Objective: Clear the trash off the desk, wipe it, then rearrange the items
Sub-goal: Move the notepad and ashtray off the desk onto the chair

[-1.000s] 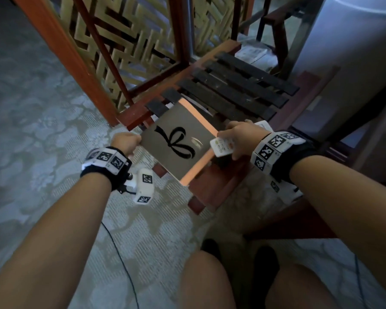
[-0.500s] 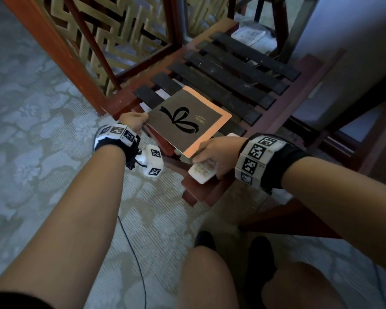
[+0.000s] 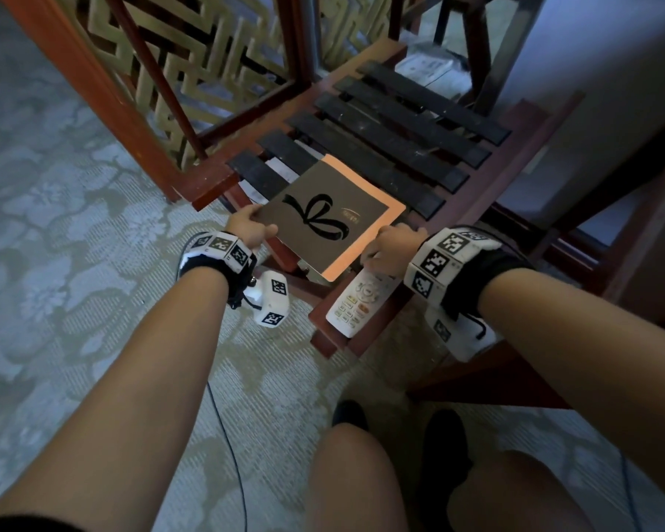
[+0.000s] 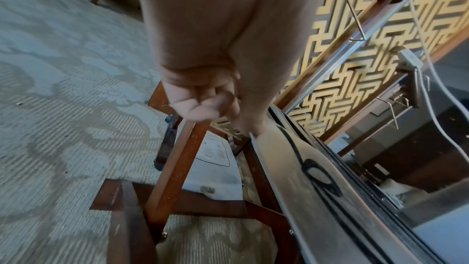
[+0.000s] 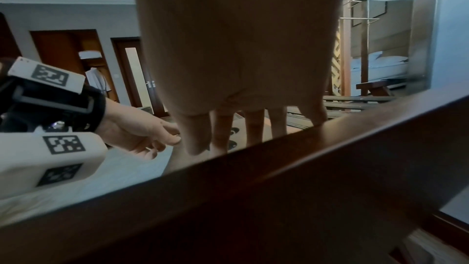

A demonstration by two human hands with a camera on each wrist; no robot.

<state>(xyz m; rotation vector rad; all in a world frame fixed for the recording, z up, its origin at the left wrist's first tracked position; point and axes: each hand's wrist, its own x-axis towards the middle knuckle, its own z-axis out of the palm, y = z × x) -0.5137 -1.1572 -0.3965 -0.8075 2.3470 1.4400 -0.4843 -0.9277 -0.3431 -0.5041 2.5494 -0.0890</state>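
Two hands flank the flat folder (image 3: 329, 216) on the slatted rack (image 3: 396, 136): left hand (image 3: 248, 228) pinches its near-left corner, right hand (image 3: 392, 249) rests straight-fingered at its near-right edge, over the remote (image 3: 356, 303).

Both arms reaching forward and down, hands level with each other, well apart.
Left hand (image 3: 248, 230) is pinching a flat edge, thumb on top, fingers curled beneath. Right hand (image 3: 390, 247) is lying palm down, fingers (image 5: 253, 127) hanging straight. Marker-tagged bands are wrapping both wrists; bare knees showing below.
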